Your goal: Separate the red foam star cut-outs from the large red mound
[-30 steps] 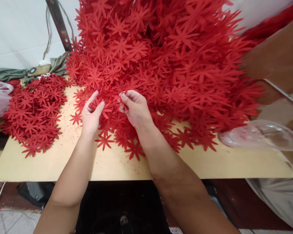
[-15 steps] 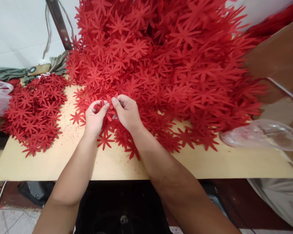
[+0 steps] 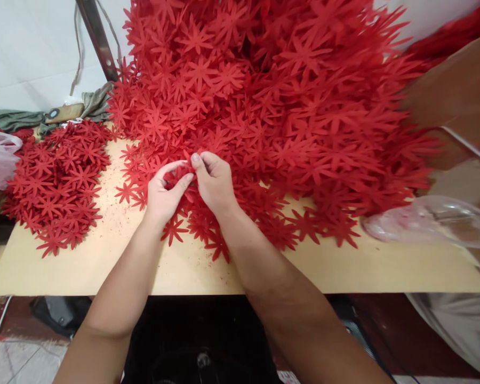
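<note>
A small red flower [image 3: 189,169] is being worked with the fingertips of both hands, a little left of the middle of the frame. This looks like the step in hand: one flower is picked at or pulled at while the rest are left lying. For the next move, a light pinch and a small, careful tug seem to be needed, as thin petals could be bent or torn.

The flower is pinched at its near left side by the thumb and first finger of the left hand [image 3: 162,197], with a round gap left behind the tips. Its other side is pinched by the thumb and bent fingers of the right hand [image 3: 216,184]. The two hands are held close together. Whether one layer or more is held cannot be told, since much is hidden by the fingers.

The flower is bright red, flat and thin, with long petals as far as can be seen. It is held just in front of a big heap [image 3: 264,117] of red flowers like it, by which the top and middle of the frame are filled. A smaller heap [image 3: 56,186] is seen at the left, on the pale table [image 3: 288,277].
</note>
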`<state>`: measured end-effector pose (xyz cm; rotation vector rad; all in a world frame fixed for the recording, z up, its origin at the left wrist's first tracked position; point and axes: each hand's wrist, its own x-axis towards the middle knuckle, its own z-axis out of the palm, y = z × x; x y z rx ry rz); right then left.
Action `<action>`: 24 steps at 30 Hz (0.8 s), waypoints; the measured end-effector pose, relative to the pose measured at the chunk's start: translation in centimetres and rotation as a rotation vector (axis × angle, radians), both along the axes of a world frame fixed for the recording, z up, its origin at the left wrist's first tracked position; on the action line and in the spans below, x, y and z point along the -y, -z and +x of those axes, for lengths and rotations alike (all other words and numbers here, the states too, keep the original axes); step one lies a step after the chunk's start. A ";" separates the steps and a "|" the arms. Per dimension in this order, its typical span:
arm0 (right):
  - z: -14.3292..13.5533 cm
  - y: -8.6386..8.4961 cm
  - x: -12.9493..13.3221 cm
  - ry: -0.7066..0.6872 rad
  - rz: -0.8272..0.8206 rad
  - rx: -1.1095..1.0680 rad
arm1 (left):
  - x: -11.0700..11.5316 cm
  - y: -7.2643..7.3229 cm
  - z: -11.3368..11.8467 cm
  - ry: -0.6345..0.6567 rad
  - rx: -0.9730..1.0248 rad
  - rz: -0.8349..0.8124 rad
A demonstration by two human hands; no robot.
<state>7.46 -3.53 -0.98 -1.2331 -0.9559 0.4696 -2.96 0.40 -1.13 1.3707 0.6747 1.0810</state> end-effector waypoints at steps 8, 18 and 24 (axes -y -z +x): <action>-0.3 0.3 -0.1 0.010 -0.004 0.043 | -0.3 0.5 0.1 -0.062 0.024 -0.013; -0.7 0.4 -0.3 0.052 0.026 0.075 | -0.3 0.2 0.1 -0.134 0.088 -0.129; -0.3 0.2 -0.1 0.082 0.041 -0.077 | -0.1 -0.5 0.3 -0.175 0.146 -0.187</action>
